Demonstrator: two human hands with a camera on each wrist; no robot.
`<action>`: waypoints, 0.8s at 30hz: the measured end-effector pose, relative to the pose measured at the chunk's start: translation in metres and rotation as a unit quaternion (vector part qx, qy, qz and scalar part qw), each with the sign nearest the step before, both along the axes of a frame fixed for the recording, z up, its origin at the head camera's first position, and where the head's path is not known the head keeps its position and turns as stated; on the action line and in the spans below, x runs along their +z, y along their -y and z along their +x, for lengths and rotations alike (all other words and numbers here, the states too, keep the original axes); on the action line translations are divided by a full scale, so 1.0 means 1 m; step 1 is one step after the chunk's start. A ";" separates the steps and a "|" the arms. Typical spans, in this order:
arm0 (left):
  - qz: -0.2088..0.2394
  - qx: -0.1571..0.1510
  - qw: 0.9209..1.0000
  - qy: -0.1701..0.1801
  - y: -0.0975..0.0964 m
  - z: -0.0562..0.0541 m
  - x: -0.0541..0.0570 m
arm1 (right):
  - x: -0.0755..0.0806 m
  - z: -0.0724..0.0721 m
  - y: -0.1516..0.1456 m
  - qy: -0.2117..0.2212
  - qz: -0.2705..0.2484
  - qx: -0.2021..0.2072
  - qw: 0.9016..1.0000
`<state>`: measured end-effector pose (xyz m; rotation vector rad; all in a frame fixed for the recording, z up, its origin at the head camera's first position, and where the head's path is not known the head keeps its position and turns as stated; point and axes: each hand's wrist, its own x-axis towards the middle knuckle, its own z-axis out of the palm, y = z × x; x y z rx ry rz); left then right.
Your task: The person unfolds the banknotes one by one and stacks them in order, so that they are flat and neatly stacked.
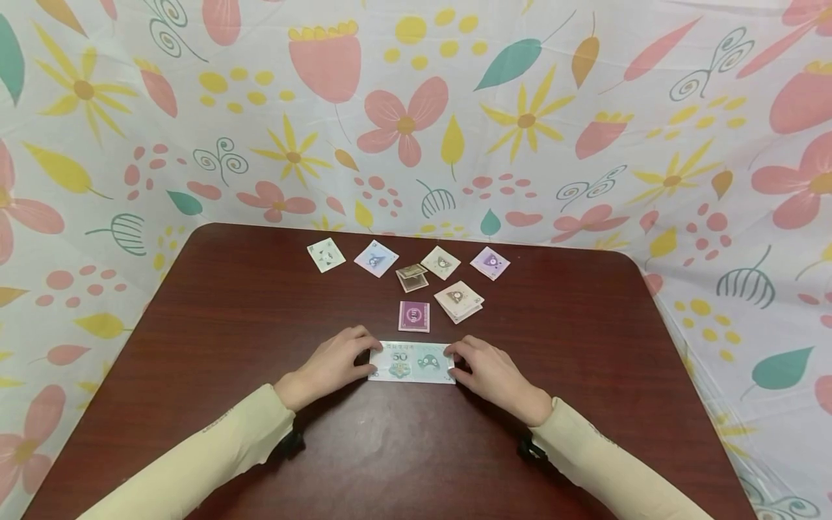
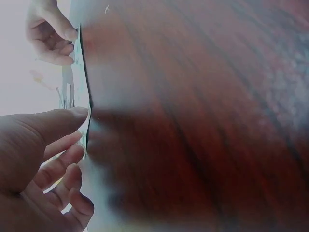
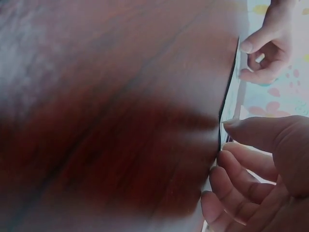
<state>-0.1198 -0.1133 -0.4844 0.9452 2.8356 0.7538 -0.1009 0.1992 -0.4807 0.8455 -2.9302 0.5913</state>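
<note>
A pale green toy banknote (image 1: 413,362) marked 50 lies lengthwise across the table in front of the person, printed face up. At its left end my left hand (image 1: 334,363) holds it, thumb at the near corner and index finger at the far corner. My right hand (image 1: 495,375) grips the right end the same way. From the left wrist view, the left thumb (image 2: 72,113) bears on the note's near edge, with the other fingers curled beyond it. The right wrist view shows the right thumb (image 3: 236,128) on that edge too, and the note seen almost edge-on.
Just beyond the note lies a purple folded note (image 1: 414,316). Behind it are a beige folded note (image 1: 458,300) and a brown one (image 1: 412,277). Several small folded notes, one bluish (image 1: 376,258), one purple (image 1: 490,263), line the table's (image 1: 572,339) back edge, before a flowered cloth.
</note>
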 end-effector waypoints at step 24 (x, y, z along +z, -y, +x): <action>-0.015 0.000 1.000 0.008 0.000 0.002 0.002 | 0.024 -0.082 -0.038 -0.012 -0.067 -0.173 0.983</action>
